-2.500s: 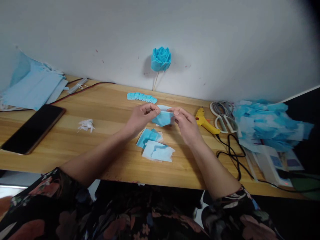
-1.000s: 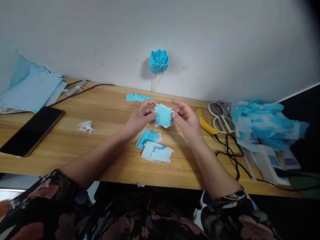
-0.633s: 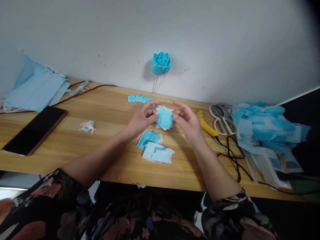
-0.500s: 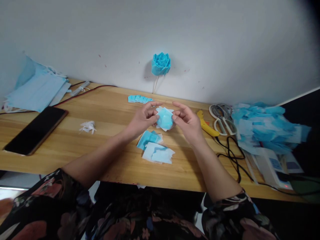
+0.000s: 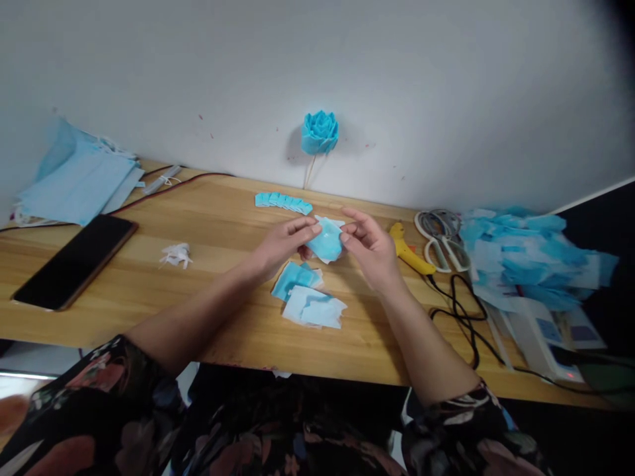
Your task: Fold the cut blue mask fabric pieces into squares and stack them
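Between both hands, above the wooden table, is a piece of blue and white mask fabric (image 5: 325, 241). My left hand (image 5: 285, 244) pinches its left side, thumb on top and fingers beneath. At its right edge my right hand (image 5: 370, 248) pinches with thumb and finger, the index finger raised. Just below the hands lie cut blue fabric pieces (image 5: 292, 279) and paler white-blue pieces (image 5: 315, 307) partly over them. A row of small folded blue pieces (image 5: 282, 202) lies behind my left hand.
A blue fabric flower (image 5: 320, 133) on a thin stem leans at the wall. To the right are a yellow glue gun (image 5: 411, 251), scissors (image 5: 446, 254), black cable (image 5: 461, 317) and a fabric heap (image 5: 530, 254). Leftward lie a phone (image 5: 74, 261), masks (image 5: 82, 182) and white scraps (image 5: 176, 255).
The left hand has shifted its grip further over the fabric piece, which is now tilted and partly covered by the thumb. The view has shifted slightly.
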`<state>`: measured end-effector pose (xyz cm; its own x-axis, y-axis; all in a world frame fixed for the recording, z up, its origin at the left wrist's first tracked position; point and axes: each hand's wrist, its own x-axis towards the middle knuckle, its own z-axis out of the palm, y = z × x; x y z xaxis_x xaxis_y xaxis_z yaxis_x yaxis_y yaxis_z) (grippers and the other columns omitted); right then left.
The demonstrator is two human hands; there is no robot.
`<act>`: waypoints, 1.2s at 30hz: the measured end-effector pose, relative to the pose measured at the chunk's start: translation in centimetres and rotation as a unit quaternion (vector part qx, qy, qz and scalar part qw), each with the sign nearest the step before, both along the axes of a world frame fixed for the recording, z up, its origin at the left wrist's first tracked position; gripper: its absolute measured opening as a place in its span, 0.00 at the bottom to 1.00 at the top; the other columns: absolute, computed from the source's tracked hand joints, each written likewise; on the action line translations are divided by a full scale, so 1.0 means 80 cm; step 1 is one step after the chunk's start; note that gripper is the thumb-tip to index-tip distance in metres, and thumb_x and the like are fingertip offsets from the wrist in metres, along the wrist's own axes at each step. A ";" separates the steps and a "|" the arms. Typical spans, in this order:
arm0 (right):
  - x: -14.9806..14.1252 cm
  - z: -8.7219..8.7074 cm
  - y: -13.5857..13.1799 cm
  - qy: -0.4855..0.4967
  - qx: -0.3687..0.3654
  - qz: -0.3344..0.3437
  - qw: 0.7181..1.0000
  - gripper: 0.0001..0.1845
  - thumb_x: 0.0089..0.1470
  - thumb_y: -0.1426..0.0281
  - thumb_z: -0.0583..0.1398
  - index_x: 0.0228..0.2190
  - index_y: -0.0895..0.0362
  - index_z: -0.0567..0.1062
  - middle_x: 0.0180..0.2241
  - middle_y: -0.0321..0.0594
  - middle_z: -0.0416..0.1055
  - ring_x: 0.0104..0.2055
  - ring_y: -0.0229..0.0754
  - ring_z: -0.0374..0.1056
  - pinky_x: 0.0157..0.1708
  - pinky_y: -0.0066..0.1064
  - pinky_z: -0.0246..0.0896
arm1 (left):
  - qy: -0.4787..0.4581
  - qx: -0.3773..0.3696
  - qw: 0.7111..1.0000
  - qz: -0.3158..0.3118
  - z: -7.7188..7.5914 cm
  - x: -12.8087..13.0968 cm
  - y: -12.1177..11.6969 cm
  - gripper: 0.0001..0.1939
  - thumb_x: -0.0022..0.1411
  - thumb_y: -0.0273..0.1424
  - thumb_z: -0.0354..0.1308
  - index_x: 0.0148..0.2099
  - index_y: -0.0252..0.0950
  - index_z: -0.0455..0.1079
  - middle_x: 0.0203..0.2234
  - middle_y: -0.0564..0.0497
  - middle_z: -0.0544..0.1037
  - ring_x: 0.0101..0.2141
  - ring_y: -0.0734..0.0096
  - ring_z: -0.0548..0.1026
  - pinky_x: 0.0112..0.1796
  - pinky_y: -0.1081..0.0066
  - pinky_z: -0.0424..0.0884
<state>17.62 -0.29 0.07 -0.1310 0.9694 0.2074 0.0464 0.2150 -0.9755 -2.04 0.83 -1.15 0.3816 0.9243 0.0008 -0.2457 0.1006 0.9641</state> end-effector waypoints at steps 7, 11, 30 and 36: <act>-0.001 -0.003 0.000 -0.014 -0.007 0.008 1.000 0.25 0.54 0.60 0.66 0.53 0.50 0.73 0.32 0.34 0.74 0.32 0.37 0.70 0.32 0.32 0.70 | 0.002 -0.003 0.998 0.057 0.004 0.001 -0.002 0.16 0.52 0.42 0.71 0.32 0.34 0.76 0.27 0.53 0.75 0.29 0.76 0.71 0.31 0.73 0.68; -0.002 -0.004 0.000 -0.003 -0.014 0.006 1.000 0.25 0.53 0.59 0.67 0.52 0.51 0.74 0.32 0.33 0.74 0.31 0.37 0.70 0.33 0.32 0.70 | 0.004 0.006 0.998 0.070 0.008 0.001 -0.004 0.16 0.51 0.42 0.71 0.30 0.34 0.75 0.26 0.53 0.75 0.28 0.76 0.71 0.30 0.74 0.68; 0.001 0.001 -0.005 -0.063 -0.029 0.003 0.998 0.15 0.56 0.56 0.65 0.33 0.54 0.83 0.26 0.34 0.73 0.27 0.36 0.63 0.28 0.28 0.59 | 0.107 0.049 0.993 0.006 0.015 0.000 -0.010 0.15 0.56 0.42 0.66 0.32 0.34 0.73 0.23 0.55 0.73 0.25 0.77 0.68 0.27 0.75 0.66; 0.001 0.000 -0.005 -0.071 -0.039 0.029 0.996 0.14 0.55 0.57 0.65 0.32 0.56 0.82 0.22 0.32 0.67 0.24 0.33 0.57 0.24 0.27 0.51 | 0.169 0.110 0.979 0.005 0.013 0.000 -0.011 0.13 0.59 0.39 0.62 0.31 0.35 0.73 0.22 0.55 0.70 0.25 0.77 0.66 0.27 0.75 0.65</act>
<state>17.67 -0.71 0.08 -0.2100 0.9719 0.1063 0.1754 0.1444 -0.9738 -2.06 -0.03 -0.13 0.3847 0.9200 0.0753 0.0918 -0.1193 0.9886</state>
